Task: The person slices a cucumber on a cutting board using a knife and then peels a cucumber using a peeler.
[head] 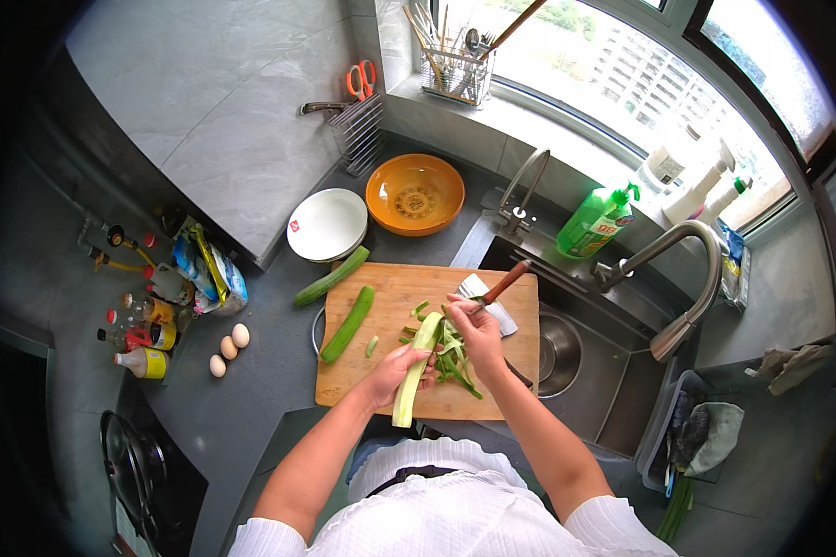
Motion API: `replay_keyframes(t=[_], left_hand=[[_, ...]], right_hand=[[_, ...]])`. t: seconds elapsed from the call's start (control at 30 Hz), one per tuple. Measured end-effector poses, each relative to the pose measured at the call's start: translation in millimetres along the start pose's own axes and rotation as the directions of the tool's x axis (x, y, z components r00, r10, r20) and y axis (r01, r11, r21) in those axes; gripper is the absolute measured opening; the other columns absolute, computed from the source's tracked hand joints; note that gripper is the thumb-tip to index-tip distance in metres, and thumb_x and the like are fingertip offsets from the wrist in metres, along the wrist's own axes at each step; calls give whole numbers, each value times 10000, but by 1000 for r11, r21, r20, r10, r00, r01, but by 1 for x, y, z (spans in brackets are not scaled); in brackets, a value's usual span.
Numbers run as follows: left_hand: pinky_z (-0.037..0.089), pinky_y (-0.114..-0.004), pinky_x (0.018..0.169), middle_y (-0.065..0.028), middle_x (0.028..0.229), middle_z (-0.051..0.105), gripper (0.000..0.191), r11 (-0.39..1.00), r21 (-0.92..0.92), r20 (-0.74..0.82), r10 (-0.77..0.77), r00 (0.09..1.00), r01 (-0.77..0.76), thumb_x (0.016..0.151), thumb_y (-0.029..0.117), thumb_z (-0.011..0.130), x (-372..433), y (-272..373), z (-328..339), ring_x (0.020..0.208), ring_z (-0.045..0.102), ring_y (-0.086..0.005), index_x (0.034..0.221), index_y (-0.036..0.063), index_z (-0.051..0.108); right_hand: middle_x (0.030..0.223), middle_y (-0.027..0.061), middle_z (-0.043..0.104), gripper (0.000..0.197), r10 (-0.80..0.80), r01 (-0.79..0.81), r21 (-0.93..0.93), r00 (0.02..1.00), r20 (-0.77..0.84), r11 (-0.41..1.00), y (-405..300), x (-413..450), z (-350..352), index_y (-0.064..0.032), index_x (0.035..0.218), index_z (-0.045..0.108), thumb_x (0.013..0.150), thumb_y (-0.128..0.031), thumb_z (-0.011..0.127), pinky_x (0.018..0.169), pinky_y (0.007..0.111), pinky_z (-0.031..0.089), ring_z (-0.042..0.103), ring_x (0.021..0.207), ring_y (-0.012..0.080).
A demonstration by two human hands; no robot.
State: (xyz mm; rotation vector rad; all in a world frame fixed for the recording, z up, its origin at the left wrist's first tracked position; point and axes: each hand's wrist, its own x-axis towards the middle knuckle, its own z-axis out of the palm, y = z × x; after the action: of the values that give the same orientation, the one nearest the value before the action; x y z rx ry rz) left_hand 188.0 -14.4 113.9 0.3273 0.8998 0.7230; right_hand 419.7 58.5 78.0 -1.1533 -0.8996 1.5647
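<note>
My left hand point(400, 376) grips a mostly peeled cucumber point(407, 393), pale with some green at its far end. In my right hand point(477, 338) is a peeler with a brown handle point(507, 282); its head, partly hidden by my fingers, is close to the cucumber's far end. Green peel strips point(460, 372) lie beneath on a wooden cutting board point(390, 289). Behind my right hand rests a cleaver point(503, 319), partly covered by it. An unpeeled cucumber point(348, 324) lies at the board's left. Another cucumber point(331, 277) sits beyond the board's far left corner.
Stacked white bowls point(327, 224) and an orange bowl point(415, 193) stand behind the board. The board overhangs a sink point(599, 376) with a faucet point(697, 278). Three eggs point(229, 347) lie left, near several bottles point(143, 362). Green dish soap point(592, 223) stands behind the sink.
</note>
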Motion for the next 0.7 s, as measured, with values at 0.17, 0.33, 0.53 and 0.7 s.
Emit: replay_keyframes(t=[0.17, 0.33, 0.53, 0.7], left_hand=[[539, -280, 721, -56, 1178, 672, 172, 984, -167, 209, -24, 978, 59, 1338, 244, 646, 19, -12, -27, 966, 624, -141, 1421, 95, 662], [534, -271, 726, -59, 1177, 651, 173, 975, -179, 298, -73, 952, 131, 1338, 259, 621, 10, -9, -27, 947, 600, -133, 1410, 101, 628], [585, -270, 773, -61, 1234, 692, 307, 985, -118, 252, -90, 963, 123, 1342, 264, 607, 7, -10, -26, 974, 639, -142, 1576, 69, 648], [612, -298, 802, -51, 1234, 712, 461, 963, -229, 95, -123, 988, 142, 1398, 437, 567, 14, -6, -8, 987, 654, -151, 1649, 60, 654]], right_hand=[[1745, 170, 799, 171, -88, 113, -81, 962, 257, 990, -26, -20, 32, -3, 1324, 925, 1252, -157, 906, 1157, 357, 649, 814, 1357, 161], [1266, 38, 954, 199, -10, 8, 67, 1000, 24, 998, -23, -6, 32, -102, 1367, 859, 1305, -291, 852, 988, 334, 698, 891, 1154, 136], [1230, 46, 947, 188, 75, -57, 115, 984, -164, 992, 14, 24, 3, -75, 1334, 827, 1298, -259, 851, 785, 334, 704, 938, 1056, 153], [1288, 51, 937, 181, -138, 116, -190, 984, -110, 975, 37, 26, -40, -28, 1322, 891, 1264, -200, 904, 912, 325, 690, 877, 1074, 131]])
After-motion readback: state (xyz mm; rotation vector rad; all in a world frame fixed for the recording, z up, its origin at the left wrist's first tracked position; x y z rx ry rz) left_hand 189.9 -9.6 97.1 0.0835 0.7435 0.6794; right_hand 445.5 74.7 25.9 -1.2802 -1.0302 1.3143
